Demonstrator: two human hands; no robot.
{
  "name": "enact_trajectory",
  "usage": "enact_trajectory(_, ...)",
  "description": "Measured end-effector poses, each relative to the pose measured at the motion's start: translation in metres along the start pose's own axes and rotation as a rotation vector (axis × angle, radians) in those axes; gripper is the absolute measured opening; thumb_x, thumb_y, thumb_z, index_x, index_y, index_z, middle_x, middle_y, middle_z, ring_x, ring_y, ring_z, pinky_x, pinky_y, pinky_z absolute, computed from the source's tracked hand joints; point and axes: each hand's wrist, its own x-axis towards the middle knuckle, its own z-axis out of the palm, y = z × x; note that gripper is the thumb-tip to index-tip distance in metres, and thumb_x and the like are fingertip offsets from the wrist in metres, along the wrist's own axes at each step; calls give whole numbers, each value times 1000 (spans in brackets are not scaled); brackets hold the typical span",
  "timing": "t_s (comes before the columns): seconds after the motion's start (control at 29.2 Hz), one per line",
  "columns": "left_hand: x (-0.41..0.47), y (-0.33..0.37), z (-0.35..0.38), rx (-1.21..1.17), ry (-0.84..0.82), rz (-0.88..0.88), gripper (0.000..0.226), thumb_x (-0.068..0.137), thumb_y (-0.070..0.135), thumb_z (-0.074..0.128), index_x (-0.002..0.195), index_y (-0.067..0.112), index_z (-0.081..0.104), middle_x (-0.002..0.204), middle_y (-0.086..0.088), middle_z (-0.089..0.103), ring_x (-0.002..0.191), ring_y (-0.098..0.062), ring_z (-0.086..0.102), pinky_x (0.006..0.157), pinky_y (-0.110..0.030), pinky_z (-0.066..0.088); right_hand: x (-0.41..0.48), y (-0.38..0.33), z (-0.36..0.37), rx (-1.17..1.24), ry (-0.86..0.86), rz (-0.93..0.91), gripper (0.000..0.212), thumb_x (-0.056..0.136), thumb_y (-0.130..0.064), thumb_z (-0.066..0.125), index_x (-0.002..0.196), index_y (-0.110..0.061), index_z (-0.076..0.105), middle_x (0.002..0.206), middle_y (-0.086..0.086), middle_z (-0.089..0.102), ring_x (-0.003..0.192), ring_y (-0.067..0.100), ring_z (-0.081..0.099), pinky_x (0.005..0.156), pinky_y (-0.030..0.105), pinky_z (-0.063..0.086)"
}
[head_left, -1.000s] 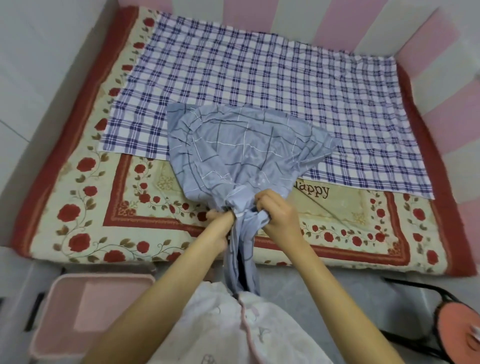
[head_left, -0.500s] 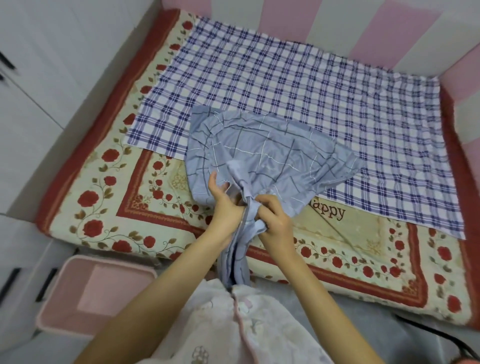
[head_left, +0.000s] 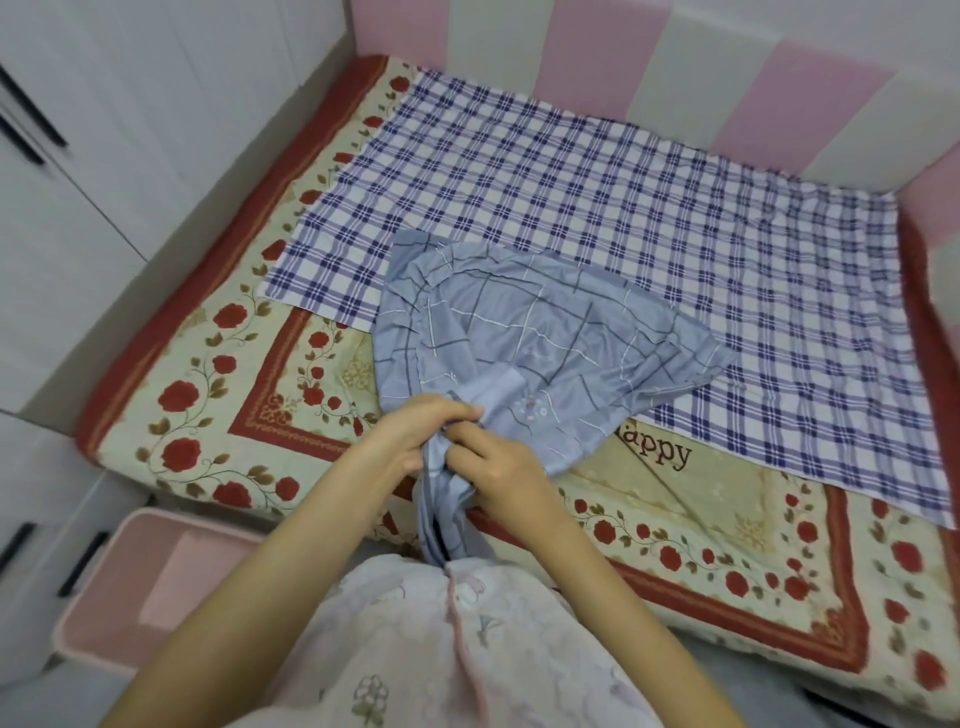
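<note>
A grey-blue checked cloth (head_left: 545, 332) lies bunched on the bed, spread like a fan over the near edge of a blue-and-white plaid sheet (head_left: 623, 208). Its gathered end hangs down off the bed's front edge toward my body. My left hand (head_left: 415, 431) grips the gathered part from the left, fingers curled over the fabric. My right hand (head_left: 493, 467) pinches the same bunch from the right, just below the left hand's fingertips. Both hands touch each other at the gather.
The bed has a cream mattress cover (head_left: 260, 395) with red roses and a red border. A pink bin (head_left: 156, 571) stands on the floor at lower left. White cupboards (head_left: 78, 182) lie to the left, pink-and-white padded walls (head_left: 597, 62) behind.
My hands stayed on the gather but regripped it, the left hand closing over the fabric. The view shifted left and closer to the bed.
</note>
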Motion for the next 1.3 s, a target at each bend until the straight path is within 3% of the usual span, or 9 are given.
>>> enact_trajectory(0.14,-5,-3,-2,-124,-42,136,10,92,7,54,84,2,57,59,-8,56,50,-16,59,47,-23,51,5,-2,-16,7,-141,11,21,71,-5,39,83,-13,55,95,7,61,65,21,54,38,26,34)
enact_trajectory(0.27,-10,-2,-1,-127,-10,351,24,93,7,52,116,0,56,90,-14,66,70,-20,67,60,-27,57,6,5,-37,-69,-250,47,24,57,-2,64,76,-16,61,89,-4,60,57,19,54,41,22,31)
enact_trajectory(0.38,-11,1,2,-176,72,460,28,93,6,52,120,5,54,98,-12,67,78,-20,67,69,-29,58,13,10,-54,132,-278,127,21,62,-7,62,70,-24,53,81,-5,64,66,15,58,51,24,36)
enact_trajectory(0.45,-15,4,6,-168,94,533,24,93,6,52,116,8,56,99,-11,67,80,-19,67,70,-28,57,18,11,-65,334,-216,250,31,68,-6,60,66,-31,41,77,-6,66,67,8,58,55,25,36)
enact_trajectory(0.55,-22,13,8,-128,109,654,21,92,3,51,112,8,57,95,-7,68,78,-15,68,67,-26,56,19,15,-75,611,-158,422,26,70,-6,60,67,-27,45,71,-4,63,69,11,61,60,33,45)
enact_trajectory(0.72,-30,29,7,-79,119,749,18,91,-2,51,96,15,58,94,-9,64,86,-23,62,85,-40,49,27,19,-76,966,51,665,29,84,6,59,93,-21,52,60,-10,62,51,4,50,51,18,39)
enact_trajectory(0.99,-38,30,17,-172,38,771,18,90,-5,48,92,12,55,74,2,69,69,-11,66,65,-24,54,31,13,-67,1053,220,767,27,89,10,51,94,-13,64,102,-3,67,85,10,62,75,24,52)
enact_trajectory(1.17,-40,30,12,-174,84,776,21,89,-5,49,87,15,54,70,4,68,64,-9,64,61,-23,53,22,17,-70,1240,204,776,24,97,3,42,93,-17,55,79,-4,70,76,8,66,68,21,53)
enact_trajectory(1.3,-43,37,-4,-201,175,798,20,89,-4,49,88,15,54,75,1,65,62,-9,62,60,-24,52,18,31,-82,1022,357,768,31,92,7,47,89,-20,61,75,-14,65,72,3,60,69,19,50)
